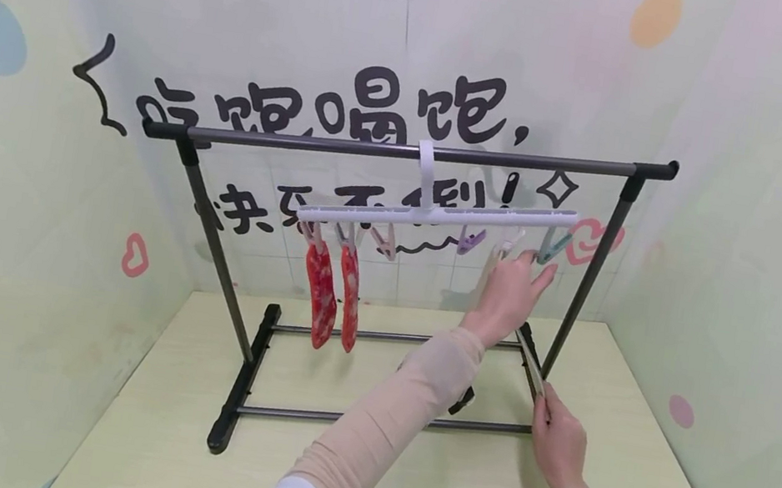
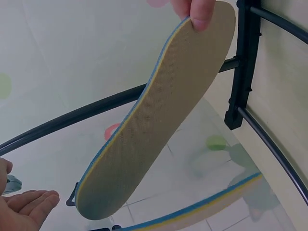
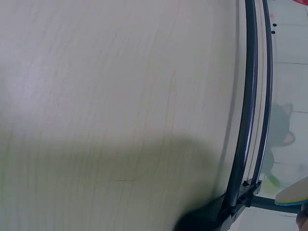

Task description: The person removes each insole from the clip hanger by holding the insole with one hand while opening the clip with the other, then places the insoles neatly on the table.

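Observation:
My right hand (image 1: 561, 442) pinches one end of a tan insole (image 2: 159, 106) with a blue and yellow edge; the head view shows this insole (image 1: 531, 362) nearly edge-on. My left hand (image 1: 509, 291) is raised under the right part of a white clip hanger (image 1: 441, 214), fingers mostly straight, close to a pale clip (image 1: 510, 241) and a teal clip (image 1: 554, 245). In the left wrist view, the left hand (image 2: 24, 211) is beside the teal clip (image 2: 13, 185); contact is unclear. A second strip with blue and yellow edging (image 2: 192, 211), like another insole, crosses the bottom.
The hanger hooks onto a dark metal rack (image 1: 345, 148). Two mottled red-and-white, sausage-like pieces (image 1: 320, 297) hang from its left clips. A pink clip (image 1: 384, 241) and a purple clip (image 1: 471, 241) hang near the middle. The rack stands on a pale wooden table (image 1: 188, 382) between printed curtains.

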Action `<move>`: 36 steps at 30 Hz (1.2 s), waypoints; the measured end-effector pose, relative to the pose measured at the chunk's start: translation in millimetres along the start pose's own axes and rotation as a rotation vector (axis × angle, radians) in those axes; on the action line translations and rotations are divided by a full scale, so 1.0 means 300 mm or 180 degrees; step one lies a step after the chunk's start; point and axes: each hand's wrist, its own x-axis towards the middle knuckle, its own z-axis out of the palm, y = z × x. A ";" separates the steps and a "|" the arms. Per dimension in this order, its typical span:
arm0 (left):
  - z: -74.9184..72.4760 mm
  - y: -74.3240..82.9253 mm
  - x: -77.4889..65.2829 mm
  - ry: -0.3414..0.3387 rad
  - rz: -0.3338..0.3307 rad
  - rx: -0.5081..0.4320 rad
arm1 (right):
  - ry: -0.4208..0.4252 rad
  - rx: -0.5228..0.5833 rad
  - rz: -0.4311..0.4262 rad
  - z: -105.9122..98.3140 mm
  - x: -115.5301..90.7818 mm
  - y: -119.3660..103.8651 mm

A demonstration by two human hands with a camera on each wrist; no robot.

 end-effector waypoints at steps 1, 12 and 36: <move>0.000 0.000 -0.004 -0.0012 -0.0003 0.0005 | -0.0004 -0.0008 0.0001 -0.002 -0.001 0.000; -0.022 -0.001 -0.058 -0.0051 0.0179 -0.0090 | 0.0009 -0.0003 0.0019 -0.030 0.000 0.003; -0.133 -0.076 -0.166 0.0306 0.0277 -0.0750 | 0.0284 -0.0136 -0.0179 -0.096 -0.012 0.022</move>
